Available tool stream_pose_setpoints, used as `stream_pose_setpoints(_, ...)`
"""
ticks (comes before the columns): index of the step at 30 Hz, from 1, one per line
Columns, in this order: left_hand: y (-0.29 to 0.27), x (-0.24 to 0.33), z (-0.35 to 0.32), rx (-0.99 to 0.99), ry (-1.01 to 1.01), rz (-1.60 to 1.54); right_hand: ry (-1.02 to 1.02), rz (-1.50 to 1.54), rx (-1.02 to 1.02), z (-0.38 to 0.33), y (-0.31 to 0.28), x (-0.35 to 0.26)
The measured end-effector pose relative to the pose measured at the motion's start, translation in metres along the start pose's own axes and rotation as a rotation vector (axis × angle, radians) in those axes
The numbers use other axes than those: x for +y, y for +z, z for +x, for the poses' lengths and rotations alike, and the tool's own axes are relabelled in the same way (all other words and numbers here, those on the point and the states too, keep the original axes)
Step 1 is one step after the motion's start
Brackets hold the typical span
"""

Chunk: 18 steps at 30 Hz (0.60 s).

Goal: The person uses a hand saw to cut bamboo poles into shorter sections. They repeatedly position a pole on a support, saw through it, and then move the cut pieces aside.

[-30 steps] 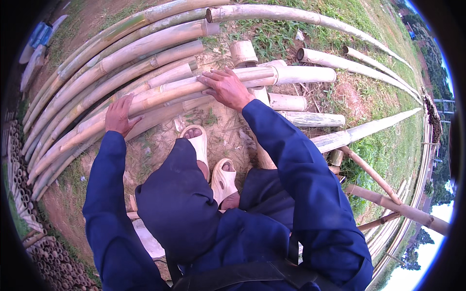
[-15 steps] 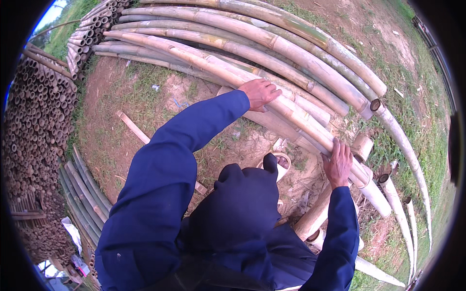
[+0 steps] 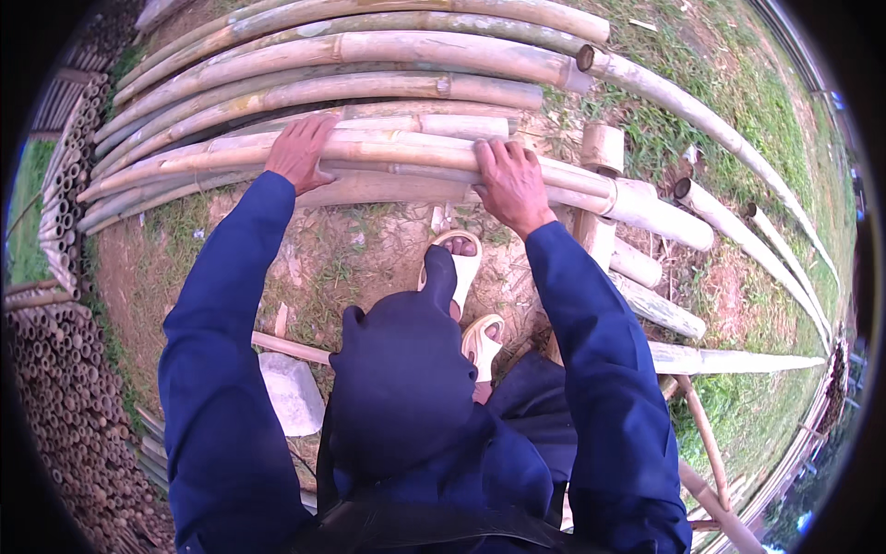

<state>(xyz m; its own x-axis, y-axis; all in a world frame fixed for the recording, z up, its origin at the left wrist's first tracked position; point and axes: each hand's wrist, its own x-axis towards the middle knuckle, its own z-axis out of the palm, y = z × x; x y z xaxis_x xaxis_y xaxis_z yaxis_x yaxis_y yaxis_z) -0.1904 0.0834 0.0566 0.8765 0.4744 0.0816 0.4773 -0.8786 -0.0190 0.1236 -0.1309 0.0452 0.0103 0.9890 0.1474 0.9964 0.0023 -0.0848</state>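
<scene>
A pale bamboo pole (image 3: 406, 146) is held crosswise in front of the person, its near end pointing right. The fingers of the left hand (image 3: 300, 152) are curled over the pole's top toward its left part, with the thumb spread on the near side. Nearer its right end, short of a ringed node, the pole is likewise straddled by the right hand (image 3: 514, 186), its fingers bent and set close together. How hard either grip is pressed cannot be told.

Since the last half second, the view has been swung back so that the pole runs nearly level again; both hands are kept on it, with no clear slide along its length. The same two-handed handling seems to be continued, with neither hold given up.

Beyond the pole, a row of thicker bamboo poles (image 3: 443, 48) is laid; just past its right part, a short bamboo stub (image 3: 604, 146) is seen. Slide sandals (image 3: 469, 270) are worn on the near side of the pole. No brand, label or readable writing can be made out.
</scene>
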Motion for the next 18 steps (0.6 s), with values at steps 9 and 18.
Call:
stream_pose_setpoints(9, 0.013, 0.152, 0.097, 0.031, 0.02, -0.083, -0.005, -0.081, 0.112, 0.002, 0.022, 0.004)
stream_pose_setpoints(18, 0.029, 0.136, 0.097, 0.049, 0.077, -0.092, -0.047, 0.066, 0.207, -0.008, -0.014, 0.026)
